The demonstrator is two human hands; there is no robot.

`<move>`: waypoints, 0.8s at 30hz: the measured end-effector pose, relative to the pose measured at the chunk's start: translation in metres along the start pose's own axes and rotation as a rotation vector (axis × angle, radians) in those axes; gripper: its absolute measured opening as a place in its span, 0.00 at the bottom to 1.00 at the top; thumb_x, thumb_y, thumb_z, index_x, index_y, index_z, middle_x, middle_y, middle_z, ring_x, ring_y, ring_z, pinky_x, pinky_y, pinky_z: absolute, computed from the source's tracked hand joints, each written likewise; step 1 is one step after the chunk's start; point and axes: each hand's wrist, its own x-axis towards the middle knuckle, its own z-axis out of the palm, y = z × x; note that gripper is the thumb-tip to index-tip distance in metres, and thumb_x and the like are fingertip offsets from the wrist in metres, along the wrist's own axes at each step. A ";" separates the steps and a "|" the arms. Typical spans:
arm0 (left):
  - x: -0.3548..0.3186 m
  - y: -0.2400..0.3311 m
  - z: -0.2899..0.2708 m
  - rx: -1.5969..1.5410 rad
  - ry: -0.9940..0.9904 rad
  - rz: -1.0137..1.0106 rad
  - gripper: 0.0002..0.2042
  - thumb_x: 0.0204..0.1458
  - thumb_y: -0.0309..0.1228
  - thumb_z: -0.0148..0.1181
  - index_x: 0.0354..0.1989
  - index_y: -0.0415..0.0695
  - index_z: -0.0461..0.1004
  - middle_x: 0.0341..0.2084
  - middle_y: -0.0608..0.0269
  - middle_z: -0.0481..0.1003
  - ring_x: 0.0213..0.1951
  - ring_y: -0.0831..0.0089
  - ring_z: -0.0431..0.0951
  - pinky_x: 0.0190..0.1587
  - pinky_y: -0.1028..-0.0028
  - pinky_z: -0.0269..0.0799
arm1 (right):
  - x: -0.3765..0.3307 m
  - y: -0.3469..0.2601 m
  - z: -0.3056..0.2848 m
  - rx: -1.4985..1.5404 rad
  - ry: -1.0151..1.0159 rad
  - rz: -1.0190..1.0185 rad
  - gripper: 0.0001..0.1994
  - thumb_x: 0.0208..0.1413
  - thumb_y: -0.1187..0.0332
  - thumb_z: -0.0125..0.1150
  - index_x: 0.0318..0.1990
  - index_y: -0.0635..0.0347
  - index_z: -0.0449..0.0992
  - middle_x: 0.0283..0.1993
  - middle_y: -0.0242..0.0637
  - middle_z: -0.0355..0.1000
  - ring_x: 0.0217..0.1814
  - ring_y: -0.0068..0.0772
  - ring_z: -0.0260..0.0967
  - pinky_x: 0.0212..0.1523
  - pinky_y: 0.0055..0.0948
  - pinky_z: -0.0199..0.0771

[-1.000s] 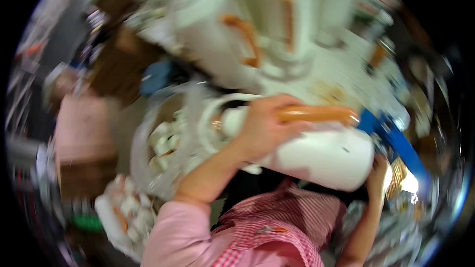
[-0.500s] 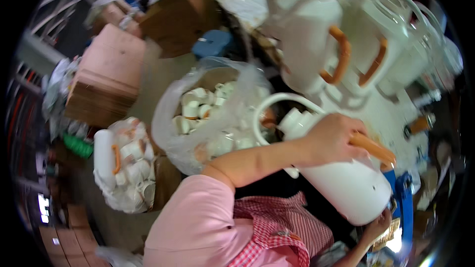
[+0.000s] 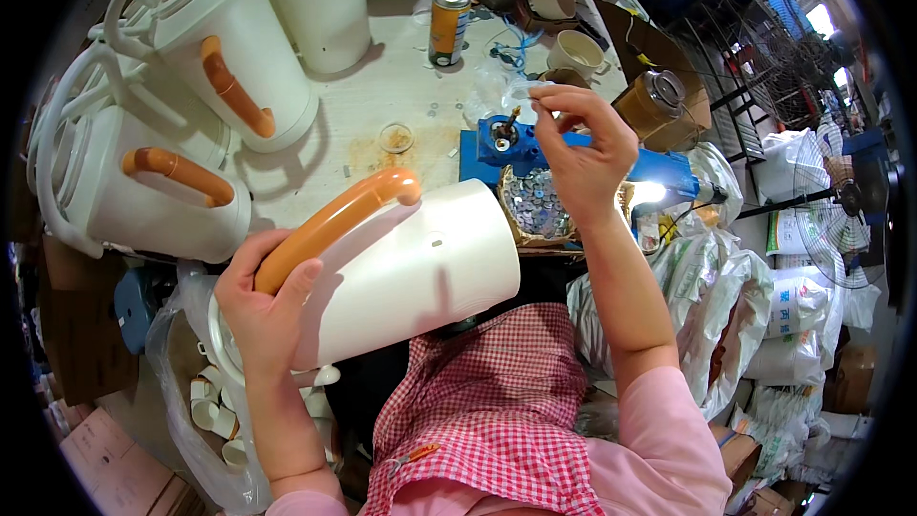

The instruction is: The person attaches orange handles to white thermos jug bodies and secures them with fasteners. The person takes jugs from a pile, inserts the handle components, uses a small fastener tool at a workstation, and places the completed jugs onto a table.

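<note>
My left hand grips the orange handle of a white plastic jug body that lies tilted across my lap, its open end toward the lower left. My right hand is raised over the bench, fingertips pinched on a small part too tiny to identify, just right of a blue tool base. Below that hand sits a tray of small metal washers.
Finished white jugs with orange handles stand on the worktable at upper left. A spray can, cups and a lit lamp are on the bench. A bag of white plastic parts lies lower left; sacks stand right.
The view swung from the floor-side bag of parts up to the bench. The jug came onto my lap, still in my left hand; my right hand rose to the blue tool.
</note>
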 end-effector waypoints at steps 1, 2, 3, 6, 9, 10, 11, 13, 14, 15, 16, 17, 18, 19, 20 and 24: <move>-0.002 -0.001 -0.002 0.011 0.018 0.008 0.15 0.48 0.27 0.74 0.42 0.35 0.78 0.32 0.66 0.78 0.35 0.79 0.76 0.42 0.79 0.72 | 0.002 0.000 0.001 -0.039 -0.055 -0.052 0.08 0.46 0.83 0.68 0.33 0.61 0.79 0.37 0.33 0.81 0.32 0.24 0.75 0.30 0.22 0.73; -0.002 -0.002 -0.002 0.007 0.016 0.006 0.15 0.48 0.27 0.74 0.42 0.35 0.78 0.32 0.66 0.78 0.35 0.79 0.76 0.42 0.79 0.72 | 0.004 0.002 0.002 -0.077 -0.112 -0.103 0.09 0.44 0.82 0.68 0.33 0.60 0.79 0.37 0.33 0.81 0.32 0.27 0.76 0.31 0.23 0.74; -0.003 -0.003 -0.005 0.006 0.028 -0.006 0.16 0.48 0.28 0.75 0.42 0.35 0.78 0.33 0.66 0.78 0.35 0.79 0.75 0.42 0.79 0.72 | 0.004 0.005 0.003 -0.078 -0.115 -0.099 0.09 0.44 0.82 0.68 0.33 0.60 0.79 0.37 0.33 0.81 0.32 0.27 0.76 0.31 0.23 0.74; -0.004 -0.003 -0.008 -0.002 0.032 -0.022 0.17 0.48 0.30 0.76 0.42 0.35 0.78 0.33 0.66 0.78 0.35 0.79 0.75 0.42 0.79 0.72 | 0.007 0.012 0.002 -0.268 -0.232 -0.373 0.11 0.41 0.81 0.69 0.32 0.57 0.77 0.37 0.34 0.80 0.34 0.36 0.78 0.32 0.29 0.77; 0.000 -0.002 -0.007 -0.002 0.022 -0.023 0.17 0.48 0.30 0.76 0.43 0.35 0.78 0.33 0.66 0.78 0.35 0.80 0.75 0.41 0.79 0.72 | 0.007 0.012 -0.001 -0.348 -0.258 -0.452 0.11 0.41 0.81 0.68 0.32 0.57 0.77 0.39 0.33 0.81 0.33 0.36 0.78 0.32 0.30 0.77; 0.001 -0.002 -0.006 0.004 0.022 -0.024 0.17 0.48 0.29 0.76 0.43 0.35 0.78 0.33 0.66 0.78 0.35 0.80 0.75 0.41 0.79 0.71 | 0.006 0.012 -0.003 -0.353 -0.258 -0.447 0.11 0.41 0.81 0.68 0.32 0.57 0.77 0.39 0.33 0.81 0.33 0.36 0.78 0.32 0.30 0.77; 0.001 -0.001 -0.006 0.003 0.014 -0.025 0.17 0.48 0.29 0.76 0.43 0.35 0.78 0.33 0.66 0.78 0.35 0.80 0.75 0.41 0.79 0.71 | 0.005 0.012 -0.005 -0.371 -0.275 -0.454 0.11 0.42 0.81 0.68 0.33 0.58 0.77 0.40 0.35 0.80 0.33 0.36 0.78 0.33 0.29 0.77; 0.004 0.002 -0.011 0.046 0.040 -0.048 0.17 0.48 0.28 0.76 0.44 0.35 0.78 0.34 0.66 0.78 0.36 0.79 0.75 0.42 0.79 0.72 | 0.003 0.010 -0.004 -0.381 -0.278 -0.465 0.11 0.43 0.80 0.68 0.35 0.59 0.77 0.41 0.36 0.80 0.34 0.37 0.77 0.34 0.28 0.77; 0.005 -0.001 -0.017 0.052 0.039 -0.042 0.17 0.48 0.28 0.76 0.44 0.35 0.78 0.34 0.66 0.78 0.36 0.79 0.75 0.42 0.79 0.72 | -0.002 0.002 -0.005 -0.266 -0.184 -0.336 0.11 0.45 0.80 0.69 0.36 0.60 0.77 0.42 0.39 0.80 0.35 0.36 0.78 0.35 0.29 0.77; 0.007 -0.007 -0.025 0.052 0.091 0.010 0.17 0.47 0.26 0.75 0.44 0.35 0.78 0.34 0.66 0.79 0.36 0.79 0.76 0.43 0.79 0.72 | -0.009 -0.006 -0.009 -0.153 -0.090 -0.210 0.11 0.46 0.79 0.69 0.38 0.61 0.77 0.42 0.41 0.80 0.36 0.36 0.78 0.37 0.29 0.77; 0.010 -0.011 -0.032 0.052 0.142 0.061 0.17 0.47 0.25 0.75 0.44 0.35 0.78 0.35 0.65 0.79 0.37 0.78 0.76 0.44 0.78 0.72 | -0.028 -0.012 -0.014 0.023 -0.077 0.045 0.10 0.56 0.73 0.66 0.44 0.64 0.75 0.42 0.42 0.79 0.41 0.31 0.77 0.43 0.30 0.76; 0.015 -0.009 -0.037 0.057 0.138 0.066 0.17 0.47 0.25 0.75 0.44 0.35 0.78 0.35 0.65 0.79 0.37 0.78 0.76 0.44 0.78 0.72 | -0.042 -0.019 -0.018 0.239 -0.179 0.295 0.11 0.59 0.70 0.62 0.46 0.66 0.73 0.43 0.41 0.79 0.42 0.29 0.76 0.46 0.29 0.75; 0.019 -0.003 -0.042 0.066 0.161 0.090 0.17 0.47 0.24 0.75 0.44 0.34 0.78 0.36 0.65 0.79 0.38 0.78 0.76 0.44 0.78 0.72 | -0.051 -0.028 -0.020 0.458 -0.281 0.544 0.12 0.63 0.67 0.59 0.47 0.67 0.72 0.44 0.40 0.78 0.44 0.27 0.75 0.48 0.29 0.74; 0.021 0.004 -0.047 0.084 0.184 0.112 0.16 0.46 0.23 0.75 0.44 0.34 0.79 0.36 0.65 0.79 0.39 0.77 0.76 0.45 0.78 0.73 | -0.061 -0.033 -0.013 0.724 -0.392 0.682 0.17 0.67 0.62 0.54 0.52 0.68 0.69 0.46 0.37 0.77 0.47 0.24 0.72 0.52 0.27 0.72; 0.027 0.011 -0.041 0.085 0.211 0.197 0.15 0.47 0.21 0.74 0.44 0.34 0.79 0.36 0.65 0.79 0.39 0.78 0.76 0.46 0.78 0.72 | -0.064 -0.036 -0.007 0.779 -0.437 0.726 0.18 0.66 0.62 0.56 0.54 0.68 0.69 0.47 0.37 0.76 0.48 0.24 0.71 0.52 0.27 0.72; 0.059 0.039 0.007 0.095 0.261 0.365 0.15 0.47 0.22 0.74 0.43 0.35 0.79 0.35 0.66 0.79 0.37 0.78 0.77 0.45 0.79 0.72 | -0.052 -0.037 0.005 0.675 -0.362 0.743 0.23 0.62 0.67 0.65 0.60 0.68 0.69 0.51 0.34 0.75 0.52 0.21 0.70 0.55 0.26 0.71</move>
